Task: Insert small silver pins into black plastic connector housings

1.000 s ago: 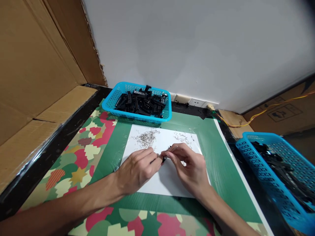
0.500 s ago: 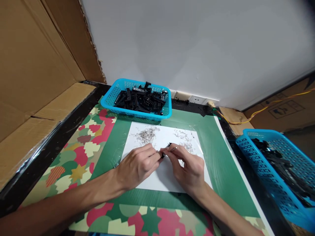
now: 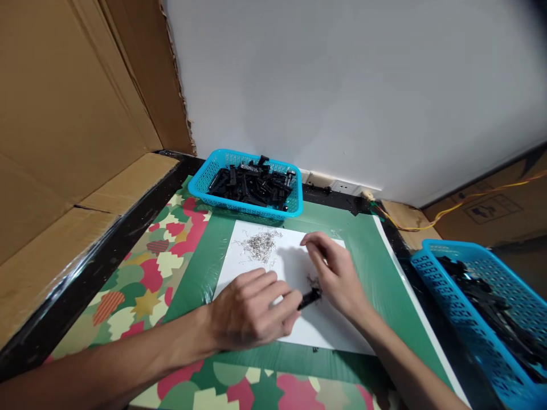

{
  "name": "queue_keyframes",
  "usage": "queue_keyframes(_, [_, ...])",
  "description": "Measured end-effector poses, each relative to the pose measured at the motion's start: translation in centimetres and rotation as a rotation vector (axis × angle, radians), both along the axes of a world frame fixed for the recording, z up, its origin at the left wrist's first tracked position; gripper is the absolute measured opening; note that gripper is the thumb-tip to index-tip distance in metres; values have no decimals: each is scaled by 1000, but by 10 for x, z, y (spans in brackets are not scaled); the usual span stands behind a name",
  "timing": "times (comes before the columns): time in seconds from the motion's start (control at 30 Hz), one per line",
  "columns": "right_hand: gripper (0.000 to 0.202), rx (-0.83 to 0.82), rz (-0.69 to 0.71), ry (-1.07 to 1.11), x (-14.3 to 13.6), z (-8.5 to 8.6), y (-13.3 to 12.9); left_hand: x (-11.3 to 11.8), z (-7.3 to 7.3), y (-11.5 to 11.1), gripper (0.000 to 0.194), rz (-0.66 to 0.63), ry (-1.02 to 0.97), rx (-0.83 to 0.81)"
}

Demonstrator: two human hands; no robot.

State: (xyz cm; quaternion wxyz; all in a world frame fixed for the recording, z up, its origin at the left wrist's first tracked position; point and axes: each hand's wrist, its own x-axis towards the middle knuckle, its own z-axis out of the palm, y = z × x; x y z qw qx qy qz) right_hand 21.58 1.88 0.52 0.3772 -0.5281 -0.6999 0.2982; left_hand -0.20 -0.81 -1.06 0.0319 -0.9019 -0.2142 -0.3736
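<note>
My left hand [image 3: 258, 307] is closed around a slim black plastic piece [image 3: 310, 297], whose far end sticks out to the right over the white sheet [image 3: 294, 336]. My right hand [image 3: 337, 273] is held above the sheet's right side with its fingers curled in together; whatever they may hold is too small or hidden to make out. Below it, partly covered, lies a small heap of thin metal bits [image 3: 313, 280]. A larger heap of tiny bent metal pieces [image 3: 260, 246] is spread on the sheet's upper left.
A blue basket [image 3: 245, 209] of black plastic parts stands at the back against the wall. Another blue basket [image 3: 465, 319] with black parts is at the right. Cardboard [image 3: 77, 114] rises on the left. Yellow and red wires [image 3: 453, 208] run by the sockets [image 3: 342, 186].
My hands have parted: the left has come nearer with the black piece, while the right has moved off it over the right-hand heap. The view has shifted slightly.
</note>
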Motion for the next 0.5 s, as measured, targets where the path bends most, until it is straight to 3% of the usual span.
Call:
queue_keyframes(0.17, [11,-130,151,-264,-13,-4,19,1,2,-10,24,-175,-41,87])
queue_keyframes(0.5, [12,-153,194,-235,-24,-9,22,2,-2,-10,19,-149,-65,15])
